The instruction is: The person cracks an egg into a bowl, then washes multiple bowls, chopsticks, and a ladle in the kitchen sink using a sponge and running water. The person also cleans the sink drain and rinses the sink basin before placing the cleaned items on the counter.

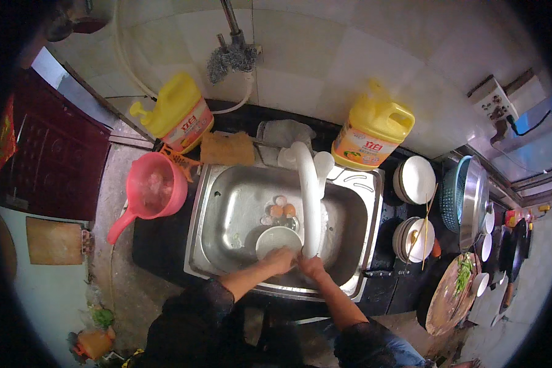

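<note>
My left hand point(280, 260) is at the near rim of a pale bowl point(276, 241) in the stainless steel sink point(221, 202); its fingers are partly hidden, and its exact grip is unclear. Close beside it, my right hand point(311, 266) is at the lower end of the white faucet spout point(309, 202); whether it grips anything cannot be told. Several eggs or eggshells point(283, 210), some brown and some pale, lie in the sink just beyond the bowl, around the drain.
Left of the sink stands a pink plastic dipper point(156, 184). Yellow detergent jugs point(184, 115) point(372, 133) and a sponge cloth point(227, 148) line the back. To the right are stacked bowls point(416, 179), chopsticks point(426, 230), a black-handled knife point(379, 273), and a round wooden cutting board point(451, 294) with chopped greens.
</note>
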Available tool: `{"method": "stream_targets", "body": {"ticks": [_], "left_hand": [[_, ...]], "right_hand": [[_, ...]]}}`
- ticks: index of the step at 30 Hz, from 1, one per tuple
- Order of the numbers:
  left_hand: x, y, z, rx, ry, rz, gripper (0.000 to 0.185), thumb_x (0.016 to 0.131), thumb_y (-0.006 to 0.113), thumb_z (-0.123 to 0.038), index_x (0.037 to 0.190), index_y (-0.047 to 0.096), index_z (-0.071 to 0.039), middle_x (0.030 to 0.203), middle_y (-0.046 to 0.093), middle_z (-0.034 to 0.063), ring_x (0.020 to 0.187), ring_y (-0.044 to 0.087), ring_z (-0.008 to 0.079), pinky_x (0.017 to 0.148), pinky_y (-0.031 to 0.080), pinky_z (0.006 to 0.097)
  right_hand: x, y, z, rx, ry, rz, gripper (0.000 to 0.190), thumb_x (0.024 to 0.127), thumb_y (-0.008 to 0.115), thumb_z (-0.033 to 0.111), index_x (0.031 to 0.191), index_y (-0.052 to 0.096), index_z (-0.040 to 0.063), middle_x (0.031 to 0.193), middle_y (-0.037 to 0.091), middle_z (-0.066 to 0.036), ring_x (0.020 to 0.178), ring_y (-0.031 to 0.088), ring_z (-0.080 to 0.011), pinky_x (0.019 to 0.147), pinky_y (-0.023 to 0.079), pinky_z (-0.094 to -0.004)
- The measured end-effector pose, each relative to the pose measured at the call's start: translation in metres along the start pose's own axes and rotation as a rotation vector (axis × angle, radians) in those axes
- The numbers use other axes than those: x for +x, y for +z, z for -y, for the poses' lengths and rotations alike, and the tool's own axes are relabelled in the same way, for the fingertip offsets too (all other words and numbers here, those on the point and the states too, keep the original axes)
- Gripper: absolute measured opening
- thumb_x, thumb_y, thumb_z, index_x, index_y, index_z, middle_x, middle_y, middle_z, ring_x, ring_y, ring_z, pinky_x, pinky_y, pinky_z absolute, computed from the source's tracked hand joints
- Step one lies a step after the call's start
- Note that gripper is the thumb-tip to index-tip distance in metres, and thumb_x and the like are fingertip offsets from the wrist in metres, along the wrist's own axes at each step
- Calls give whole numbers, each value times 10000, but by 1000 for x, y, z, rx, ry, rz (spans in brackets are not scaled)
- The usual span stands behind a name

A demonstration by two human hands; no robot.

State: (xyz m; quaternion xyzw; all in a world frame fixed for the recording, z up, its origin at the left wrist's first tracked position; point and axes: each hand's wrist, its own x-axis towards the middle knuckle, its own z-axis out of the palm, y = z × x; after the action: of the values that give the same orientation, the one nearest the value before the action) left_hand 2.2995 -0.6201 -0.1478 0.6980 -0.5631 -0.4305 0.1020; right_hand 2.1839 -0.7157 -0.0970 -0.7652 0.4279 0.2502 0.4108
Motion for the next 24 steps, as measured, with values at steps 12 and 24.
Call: {"method": "stream_targets", "body": {"ticks": [12,24], "left_hand": [[44,24,92,1024,340,-32,279,855,559,-177,1091,680,-93,1210,613,101,1177,536,277,921,474,462],[28,-3,53,-551,-336,-329,264,894,519,-275,1035,609,-71,995,642,202,992,607,370,851,471,452]], "right_hand": [[32,44,-34,-232,-127,30,419,968,338,426,1118,605,141,1017,636,-259,950,630,-417,819,507,-492],[38,51,-61,61,-229,3,444,893,518,442,977,641,24,966,654,-227,906,642,-354,819,495,-435]]}}
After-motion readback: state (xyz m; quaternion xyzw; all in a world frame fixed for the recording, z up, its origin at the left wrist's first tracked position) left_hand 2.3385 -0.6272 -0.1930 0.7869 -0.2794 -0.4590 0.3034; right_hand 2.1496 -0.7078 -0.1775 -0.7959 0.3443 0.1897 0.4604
